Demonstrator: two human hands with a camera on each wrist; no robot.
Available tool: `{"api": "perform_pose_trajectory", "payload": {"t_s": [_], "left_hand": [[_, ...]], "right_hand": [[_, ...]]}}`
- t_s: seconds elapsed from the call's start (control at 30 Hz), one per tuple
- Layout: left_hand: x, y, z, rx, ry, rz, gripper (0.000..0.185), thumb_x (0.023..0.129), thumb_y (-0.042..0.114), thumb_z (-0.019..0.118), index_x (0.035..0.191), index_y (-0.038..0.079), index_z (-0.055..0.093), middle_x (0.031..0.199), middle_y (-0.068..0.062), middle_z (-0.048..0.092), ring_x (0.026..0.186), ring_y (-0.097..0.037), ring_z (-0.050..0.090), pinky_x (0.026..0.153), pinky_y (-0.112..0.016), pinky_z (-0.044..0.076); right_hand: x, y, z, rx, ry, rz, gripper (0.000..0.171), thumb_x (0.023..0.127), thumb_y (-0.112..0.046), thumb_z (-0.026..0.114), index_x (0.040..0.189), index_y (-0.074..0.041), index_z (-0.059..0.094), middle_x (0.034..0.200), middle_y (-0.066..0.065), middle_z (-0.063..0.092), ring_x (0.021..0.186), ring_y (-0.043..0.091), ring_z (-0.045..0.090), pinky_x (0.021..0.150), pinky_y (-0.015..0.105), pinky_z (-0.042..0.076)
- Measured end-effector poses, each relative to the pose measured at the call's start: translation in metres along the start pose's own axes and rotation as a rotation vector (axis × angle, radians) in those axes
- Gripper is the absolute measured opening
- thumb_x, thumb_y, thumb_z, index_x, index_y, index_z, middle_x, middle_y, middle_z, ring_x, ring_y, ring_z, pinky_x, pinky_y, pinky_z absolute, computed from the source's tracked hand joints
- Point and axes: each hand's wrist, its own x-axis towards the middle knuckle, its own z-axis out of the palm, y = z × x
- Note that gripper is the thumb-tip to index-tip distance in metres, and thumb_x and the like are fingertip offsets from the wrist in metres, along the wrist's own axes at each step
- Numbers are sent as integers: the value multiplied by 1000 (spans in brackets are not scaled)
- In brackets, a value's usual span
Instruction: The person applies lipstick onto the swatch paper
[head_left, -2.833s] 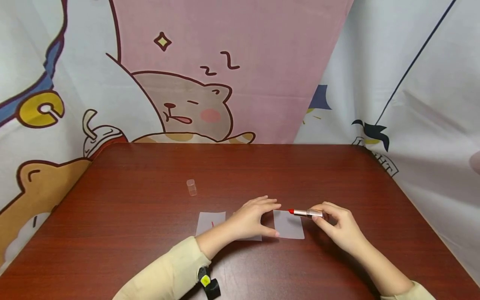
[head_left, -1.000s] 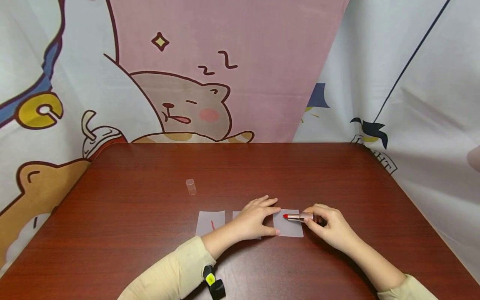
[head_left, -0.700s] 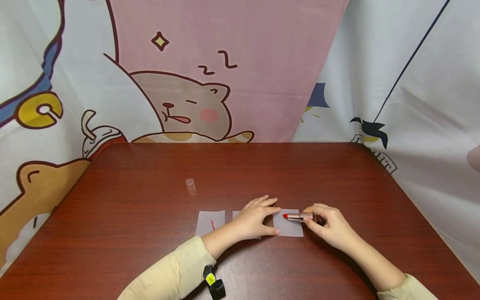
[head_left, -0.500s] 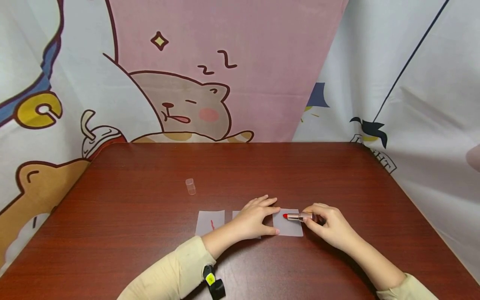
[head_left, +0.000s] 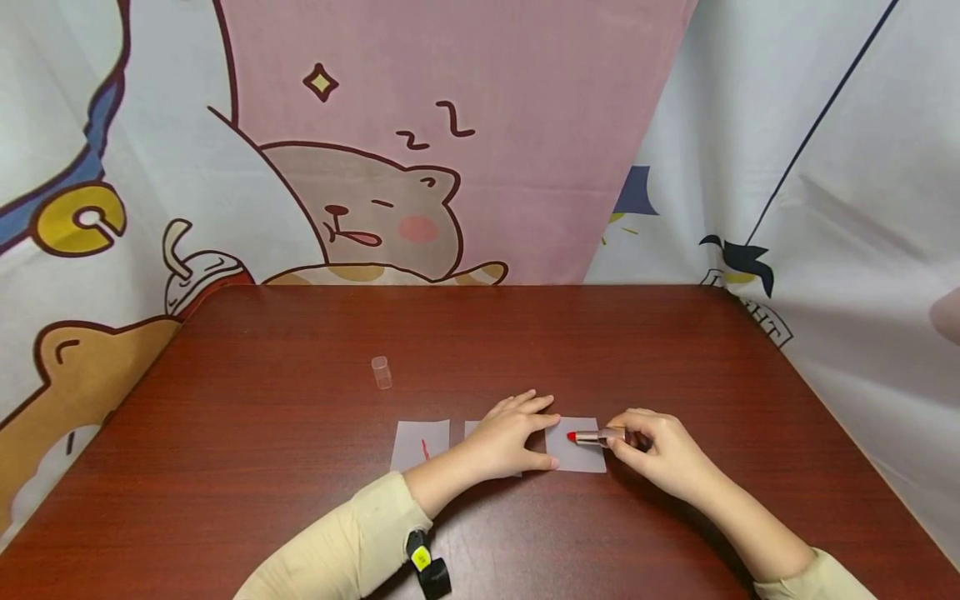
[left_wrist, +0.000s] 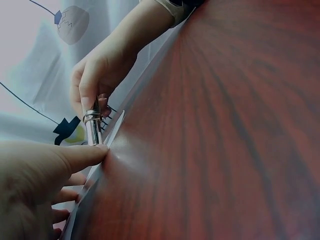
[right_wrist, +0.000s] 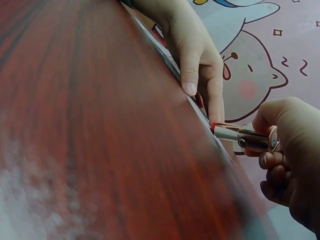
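Note:
My right hand (head_left: 663, 450) pinches a lipstick (head_left: 600, 437) with a metallic tube and a bare red tip. Its tip is at the upper middle of the right-hand white paper square (head_left: 577, 460), and in the right wrist view the lipstick (right_wrist: 245, 137) lies nearly level with the tip by the paper. Thumb and fingers spread, my left hand (head_left: 510, 442) rests at that square's left edge. Beneath the left hand a second paper square (head_left: 471, 427) is mostly hidden. Farther left, a third square (head_left: 407, 442) carries a short red stroke and is partly covered by the forearm.
A clear plastic cap (head_left: 382, 373) lies on the dark red wooden table (head_left: 525, 342), beyond the left square. A printed cloth (head_left: 547, 167) hangs behind the table. A black strap with a yellow patch (head_left: 422, 557) is on the left sleeve.
Since the earliest frame my right hand has brought the lipstick left and lower onto the right-hand square. Over the last half second the tip has shifted slightly toward me. The left hand holds its place.

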Motion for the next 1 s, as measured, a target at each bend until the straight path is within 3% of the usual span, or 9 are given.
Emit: {"api": "perform_pose_trajectory", "payload": {"t_s": [0.43,0.63,1.0], "left_hand": [[0,0,0,7,5,5,63,82,44,72,136,17,56,149,0,39,141,-22,25,112,-43,21],[0,0,0,8,6,7,63,82,44,73,136,16,56,149,0,39,141,-23,25,112,-43,21],[0,1,-1,8,-2,1,63,83,43,72,136,16,55,149,0,39,141,-22,25,112,-42,20]], "right_hand": [[1,-8,-7,-7,-73,25,23,76,0,72,83,-22,68,73,-18,54,60,1,46,48,19,39],[1,-11,-8,15,-77,-16,22,76,-1,73,83,-21,69,72,-19,53,59,-1,45,48,17,37],[0,-10,-9,8,-91,8,21,76,0,72,83,-20,69,72,-19,53,59,0,45,48,18,37]]}}
